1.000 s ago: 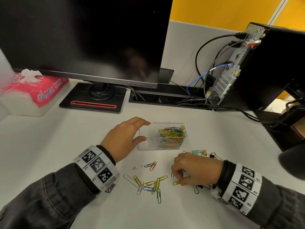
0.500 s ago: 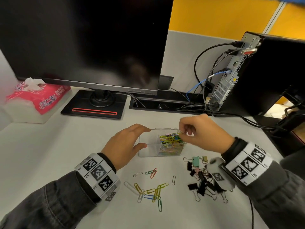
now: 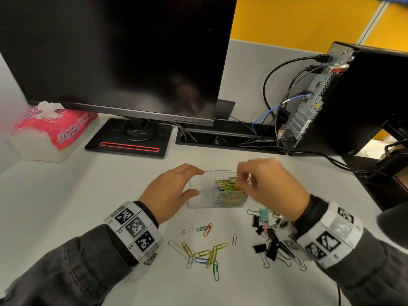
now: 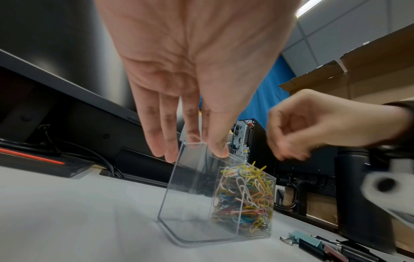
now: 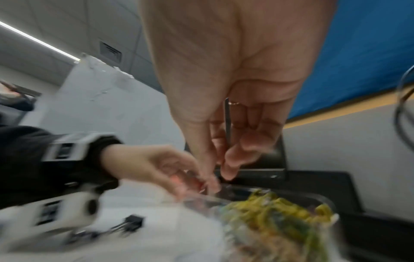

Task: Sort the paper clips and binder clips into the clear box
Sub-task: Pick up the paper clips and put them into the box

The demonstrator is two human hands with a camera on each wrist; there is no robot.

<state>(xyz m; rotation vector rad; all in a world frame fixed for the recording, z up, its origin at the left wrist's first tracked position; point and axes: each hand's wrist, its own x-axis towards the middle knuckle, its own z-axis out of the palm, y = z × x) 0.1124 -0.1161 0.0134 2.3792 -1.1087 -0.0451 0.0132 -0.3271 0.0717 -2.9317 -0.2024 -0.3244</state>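
Fingers of my left hand (image 3: 170,193) reach nearly straight across the clear box (image 3: 199,203), their tips on its far rim and the thumb against its near wall, so the hand spans the bare left compartment and steadies the box on the desk (image 3: 77,206); my right hand (image 3: 268,185) hovers over the right compartment, where coloured paper clips in the box (image 4: 245,196) are heaped to the brim; its fingers are loosely curled with the thumb drawn toward the fingertips, but the hand is blurred and I cannot tell whether anything is pinched between them; the wrist views show no clip in it either; loose paper clips (image 3: 204,253) lie scattered on the desk just in front of the box, between my two wrists; binder clips (image 3: 268,239), mostly black with a teal one among them, sit piled under my right wrist, beside the box's right corner.
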